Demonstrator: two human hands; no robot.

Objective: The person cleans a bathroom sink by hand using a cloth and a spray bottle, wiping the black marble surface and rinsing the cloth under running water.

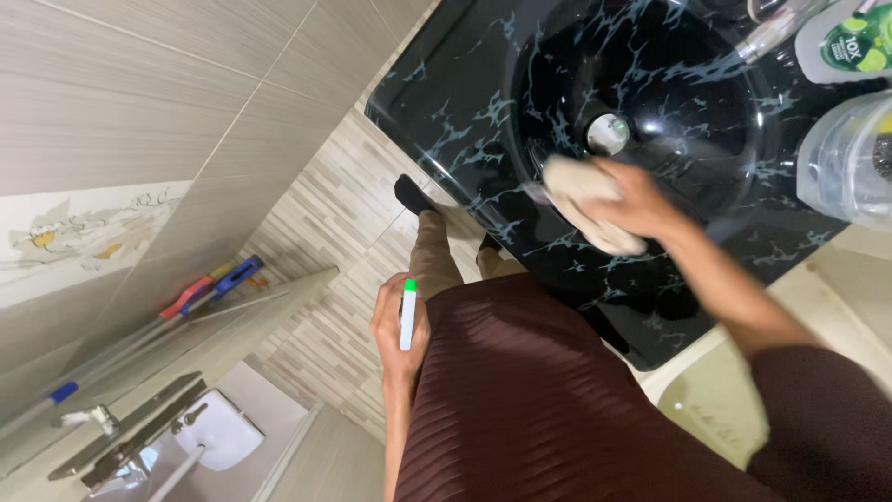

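My right hand (639,200) presses a beige cloth (578,186) against the inner wall of a glossy black marbled sink basin (688,102), just below its round metal drain (609,133). My left hand (398,327) hangs at my side, closed around a slim white bottle with a green cap (407,314), held upright beside my brown ribbed shirt. The hand is well away from the sink.
A clear plastic container (850,158) and a bottle with a green label (850,42) stand on the black countertop (437,102) at the right. Long-handled tools with red and blue grips (209,288) lean against the tiled wall. A shower head (218,432) lies lower left.
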